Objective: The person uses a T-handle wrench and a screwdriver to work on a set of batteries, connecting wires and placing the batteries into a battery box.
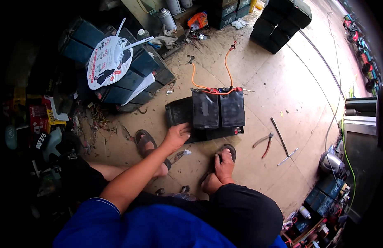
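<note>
Two black batteries, the left one (206, 110) and the right one (233, 110), sit side by side. More black battery casing (177, 110) shows beneath and to their left. An orange wire (194, 74) runs along their far terminal edge, its two ends reaching out over the floor. My left hand (177, 135) is at the near left corner of this group, fingers stretched out and holding nothing; whether they touch the casing I cannot tell. My right hand (224, 167) rests by my sandalled right foot, fingers pointing forward and apparently empty. My knee hides that forearm.
Pliers with red handles (263, 144), a thin dark rod (278, 130) and a small silver tool (287, 156) lie to the right. Stacked batteries (152, 64) carry a white paper fan (111, 62) at the left. Another battery stack (280, 25) stands far right; cables cross the floor.
</note>
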Demonstrator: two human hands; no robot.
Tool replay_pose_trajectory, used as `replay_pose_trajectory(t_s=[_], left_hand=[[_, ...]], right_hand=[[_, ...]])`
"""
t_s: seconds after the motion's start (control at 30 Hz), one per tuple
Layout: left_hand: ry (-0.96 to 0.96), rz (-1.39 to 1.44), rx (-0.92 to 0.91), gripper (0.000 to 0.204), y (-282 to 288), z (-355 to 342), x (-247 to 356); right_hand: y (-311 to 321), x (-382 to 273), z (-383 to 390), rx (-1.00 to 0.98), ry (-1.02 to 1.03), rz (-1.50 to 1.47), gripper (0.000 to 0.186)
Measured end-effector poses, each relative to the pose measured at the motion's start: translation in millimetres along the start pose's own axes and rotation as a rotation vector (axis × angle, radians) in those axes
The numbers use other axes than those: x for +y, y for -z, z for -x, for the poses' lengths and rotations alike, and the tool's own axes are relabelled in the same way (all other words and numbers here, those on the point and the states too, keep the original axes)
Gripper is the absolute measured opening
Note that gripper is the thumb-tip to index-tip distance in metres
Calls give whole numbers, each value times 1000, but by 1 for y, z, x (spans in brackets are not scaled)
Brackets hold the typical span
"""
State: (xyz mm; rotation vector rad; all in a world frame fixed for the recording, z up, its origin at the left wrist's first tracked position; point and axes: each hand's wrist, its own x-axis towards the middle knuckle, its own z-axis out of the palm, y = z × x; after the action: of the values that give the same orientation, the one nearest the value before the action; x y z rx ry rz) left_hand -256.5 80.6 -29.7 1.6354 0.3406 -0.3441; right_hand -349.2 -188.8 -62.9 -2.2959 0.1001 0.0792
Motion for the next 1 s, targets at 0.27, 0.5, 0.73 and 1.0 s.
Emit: replay_pose_trajectory(t_s=[0.27,0.5,0.73,1.0], left_hand=[[197,11,-22,39,-1,7,29],[3,-646,61,45,11,4,39],[263,-903,207,87,27,19,14],[172,-1034,-69,54,24,51,8]], right_hand=[[-3,5,3,-9,-11,21,12],[2,10,7,-151,-75,1,19],[34,8,38,95,-259,124,63],[70,-40,8,-624,-1206,-210,70]])
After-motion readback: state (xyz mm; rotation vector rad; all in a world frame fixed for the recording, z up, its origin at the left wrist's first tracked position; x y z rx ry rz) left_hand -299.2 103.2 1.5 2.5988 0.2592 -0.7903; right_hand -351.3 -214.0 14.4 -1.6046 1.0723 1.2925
